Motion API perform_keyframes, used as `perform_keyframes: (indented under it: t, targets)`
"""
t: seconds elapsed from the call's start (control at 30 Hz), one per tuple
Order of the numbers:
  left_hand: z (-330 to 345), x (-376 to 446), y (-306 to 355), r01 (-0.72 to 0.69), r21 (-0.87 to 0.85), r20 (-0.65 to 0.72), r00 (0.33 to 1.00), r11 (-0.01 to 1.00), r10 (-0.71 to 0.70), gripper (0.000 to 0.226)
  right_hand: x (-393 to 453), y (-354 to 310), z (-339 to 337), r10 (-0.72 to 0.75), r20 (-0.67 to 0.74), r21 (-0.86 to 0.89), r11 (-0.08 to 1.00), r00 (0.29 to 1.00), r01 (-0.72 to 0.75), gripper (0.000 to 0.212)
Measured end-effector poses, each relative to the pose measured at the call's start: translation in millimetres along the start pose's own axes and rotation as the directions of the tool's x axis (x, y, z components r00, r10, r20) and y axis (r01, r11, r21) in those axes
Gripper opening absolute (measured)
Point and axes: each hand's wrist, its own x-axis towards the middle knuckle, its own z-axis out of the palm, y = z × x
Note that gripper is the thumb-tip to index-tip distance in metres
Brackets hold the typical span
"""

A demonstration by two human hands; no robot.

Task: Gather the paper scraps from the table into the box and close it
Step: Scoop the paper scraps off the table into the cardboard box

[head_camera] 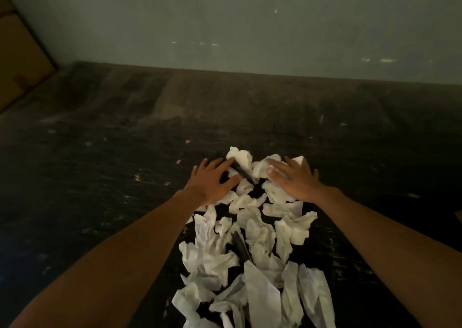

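Several crumpled white paper scraps (252,247) lie in a long heap on the dark table (100,177), running from the middle down to the near edge. My left hand (212,180) rests flat with fingers spread at the heap's far left end. My right hand (295,180) lies palm down, fingers apart, on the scraps at the far right end. A thin dark stick-like object (243,173) lies among the scraps between my hands. Another dark object (240,246) pokes out lower in the heap. The cardboard box (17,55) stands at the far left.
A pale wall (250,27) rises behind the table's far edge. The table surface is dark, scratched and dimly lit. A few tiny flecks (178,161) lie left of the heap.
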Motion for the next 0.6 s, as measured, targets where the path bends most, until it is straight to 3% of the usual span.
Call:
perform_keyframes:
  t: [0.13,0.4,0.6]
  targets:
    - [2.1,-19.0,13.9,-0.166,-0.083,0.021,0.986,0.983,0.168,0.055,-26.6,-20.1,17.2,-0.12,0.029,-0.007,0.993,0.992,0.12,0.057]
    - [4.2,-92.6,21.4,-0.283,-0.237,0.067,0.95,0.93,0.306,0.037,-105.4,-35.4,45.3,-0.3,-0.085,0.32,0.895,0.95,0.311,0.04]
    - [-7.7,-148.9,22.7,-0.366,-0.238,0.054,0.92,0.899,0.389,0.024,-171.8,-45.1,47.7,-0.364,-0.169,0.408,0.82,0.916,0.401,0.025]
